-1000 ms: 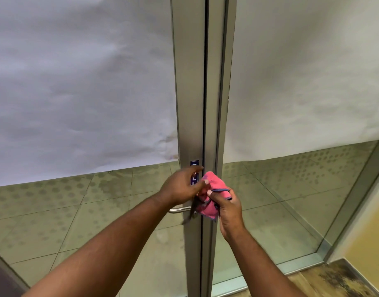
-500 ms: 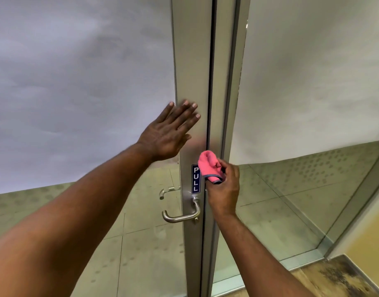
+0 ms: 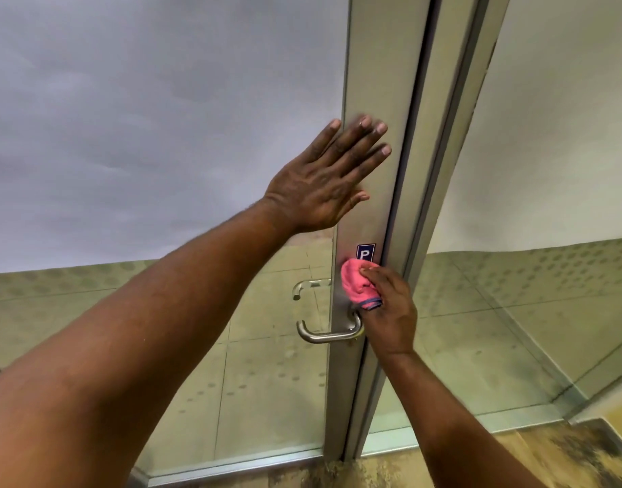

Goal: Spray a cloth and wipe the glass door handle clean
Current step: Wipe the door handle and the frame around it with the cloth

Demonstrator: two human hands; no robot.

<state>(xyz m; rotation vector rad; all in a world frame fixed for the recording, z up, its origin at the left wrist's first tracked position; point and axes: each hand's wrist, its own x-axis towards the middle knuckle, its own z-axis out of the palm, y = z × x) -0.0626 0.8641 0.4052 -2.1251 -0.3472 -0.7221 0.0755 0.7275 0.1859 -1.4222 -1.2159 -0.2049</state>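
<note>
A pink cloth point(image 3: 355, 281) with a blue hem is bunched in my right hand point(image 3: 390, 311), pressed against the metal door stile over the lower part of a blue PULL sign point(image 3: 365, 252). Just below it the curved steel lever handle point(image 3: 327, 334) sticks out to the left. My left hand point(image 3: 327, 177) lies flat with fingers spread on the door frame point(image 3: 373, 82) and glass above the sign, holding nothing. No spray bottle is in view.
A second handle point(image 3: 304, 287) shows through the glass on the far side. Frosted film covers the upper glass panels point(image 3: 144, 118). A neighbouring door stile point(image 3: 454, 135) stands just right. Tiled floor lies beyond; a patterned floor point(image 3: 513, 459) is underfoot.
My left hand left the handle and rose to press flat on the frame. My right hand with the cloth moved up onto the stile, then down over the PULL sign.
</note>
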